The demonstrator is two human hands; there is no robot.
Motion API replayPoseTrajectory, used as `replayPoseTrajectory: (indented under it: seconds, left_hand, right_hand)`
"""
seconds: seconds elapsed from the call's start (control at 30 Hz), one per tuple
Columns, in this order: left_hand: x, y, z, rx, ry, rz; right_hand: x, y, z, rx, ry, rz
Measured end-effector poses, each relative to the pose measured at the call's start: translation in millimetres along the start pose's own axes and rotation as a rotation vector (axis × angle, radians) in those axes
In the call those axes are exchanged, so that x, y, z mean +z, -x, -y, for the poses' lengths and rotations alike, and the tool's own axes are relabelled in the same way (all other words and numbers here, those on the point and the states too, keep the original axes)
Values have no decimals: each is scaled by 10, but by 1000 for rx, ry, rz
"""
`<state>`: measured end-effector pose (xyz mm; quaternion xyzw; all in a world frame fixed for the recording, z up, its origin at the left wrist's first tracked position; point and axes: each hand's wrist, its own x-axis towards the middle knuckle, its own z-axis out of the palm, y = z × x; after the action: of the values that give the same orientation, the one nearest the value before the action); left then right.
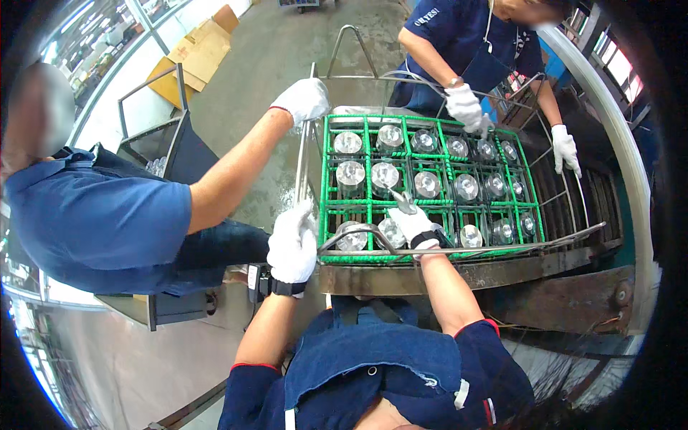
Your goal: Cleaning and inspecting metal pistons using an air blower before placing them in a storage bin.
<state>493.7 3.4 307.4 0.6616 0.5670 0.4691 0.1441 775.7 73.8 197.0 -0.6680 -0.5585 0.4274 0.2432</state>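
Observation:
In front of me a green-coated wire rack (369, 186) is divided into square cells, most holding clear glasses (384, 174) with their round ends up. My left hand (292, 244), in a white glove, closes on the lower end of the metal rail (304, 161) at the rack's left side. Over the rack's front row is my gloved right hand (416, 226). A shiny grey piece with a narrow tip (404, 201) sticks out from its fingers, its kind not clear. A bent metal handle (362, 229) stands near the front left corner.
At the left a person's gloved hand (304, 100) holds the rail's far end. Across the rack another person's gloved hands (464, 107) reach over the glasses and the right side. A dark cart (179, 147) and cardboard (197, 54) stand at far left. Metal slats (602, 193) lie right.

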Motion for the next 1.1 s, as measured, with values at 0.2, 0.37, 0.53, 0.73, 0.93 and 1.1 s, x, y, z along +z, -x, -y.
replayPoseTrajectory:
  seconds: [0.2, 0.37, 0.53, 0.73, 0.93, 1.1]
  left_hand:
    - [-17, -9, -36, 12, 0, 1]
    - [-28, 14, 15, 29, 51, -27]
    - [-16, -2, -50, 35, 87, 2]
    - [23, 2, 90, 75, 87, 15]
    - [1, 28, 92, 71, 3, 22]
    - [6, 11, 105, 41, -38, 24]
  right_hand:
    - [210, -136, 163, 54, -148, -102]
    - [313, -176, 430, 104, -127, -84]
    - [307, -353, 422, -89, -146, 77]
    - [364, -762, 336, 80, -62, -107]
    - [323, -881, 424, 171, -115, -23]
    - [164, -569, 584, 112, -92, 76]
